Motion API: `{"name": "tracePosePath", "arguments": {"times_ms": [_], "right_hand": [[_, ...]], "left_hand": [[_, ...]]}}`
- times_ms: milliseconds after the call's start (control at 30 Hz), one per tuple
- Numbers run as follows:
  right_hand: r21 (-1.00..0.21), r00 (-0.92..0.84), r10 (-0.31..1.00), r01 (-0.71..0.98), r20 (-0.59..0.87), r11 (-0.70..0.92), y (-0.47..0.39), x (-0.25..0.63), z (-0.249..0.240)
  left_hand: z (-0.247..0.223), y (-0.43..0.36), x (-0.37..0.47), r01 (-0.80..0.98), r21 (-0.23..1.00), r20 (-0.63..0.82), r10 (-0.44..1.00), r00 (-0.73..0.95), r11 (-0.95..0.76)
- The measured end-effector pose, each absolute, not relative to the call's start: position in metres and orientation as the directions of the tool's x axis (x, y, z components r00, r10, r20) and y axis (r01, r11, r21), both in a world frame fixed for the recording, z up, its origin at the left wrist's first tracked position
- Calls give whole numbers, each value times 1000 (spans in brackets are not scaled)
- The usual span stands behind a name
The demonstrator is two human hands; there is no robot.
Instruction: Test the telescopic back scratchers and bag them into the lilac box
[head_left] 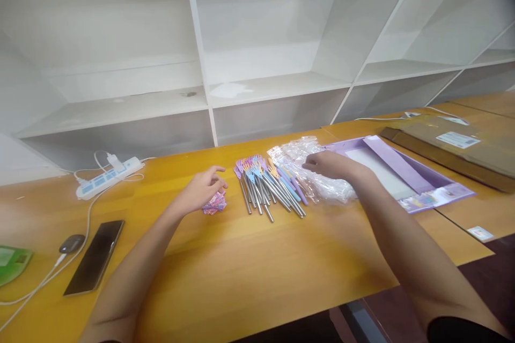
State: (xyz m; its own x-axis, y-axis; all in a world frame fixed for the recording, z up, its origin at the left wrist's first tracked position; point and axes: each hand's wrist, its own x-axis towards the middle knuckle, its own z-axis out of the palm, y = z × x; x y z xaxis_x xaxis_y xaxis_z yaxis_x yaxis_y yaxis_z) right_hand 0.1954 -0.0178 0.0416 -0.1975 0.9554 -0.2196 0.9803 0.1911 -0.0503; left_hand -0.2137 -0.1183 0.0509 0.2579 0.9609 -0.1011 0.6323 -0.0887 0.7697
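My left hand (pixel 204 186) is held over a small pile of pink and purple printed cards (pixel 215 203), its fingers apart and slightly bent. My right hand (pixel 328 163) hovers at a heap of clear plastic bags (pixel 332 188), fingers curled together and pointing left; what lies between them, if anything, is hidden. Between both hands lies a bundle of back scratchers (pixel 265 185) with silver rod handles and hand-shaped heads in purple, pink, blue and orange. Their heads point away from me, and some at the right have coloured grips.
An opened purple box (pixel 446 201) sits right of the bags, beside a flat brown carton (pixel 422 142). To the left are a white power strip (pixel 108 178), cables, a dark phone (pixel 94 257), a small black case (pixel 71 244) and a green object (pixel 14 263). White shelves (pixel 277 86) stand behind.
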Motion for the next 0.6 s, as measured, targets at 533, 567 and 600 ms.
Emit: {"name": "tracePosePath", "arguments": {"times_ms": [533, 567, 600], "right_hand": [[-11, -371, 824, 914, -428, 406, 0, 59, 9], [-21, -371, 828, 916, -420, 400, 0, 61, 11], [-32, -369, 837, 920, -403, 391, -1, 63, 14]], "left_hand": [[47, -121, -206, 655, 738, -5, 969, 246, -163], [46, -120, -206, 657, 736, -4, 970, 244, -162], [45, -120, -205, 661, 732, -1, 970, 244, -166]]}}
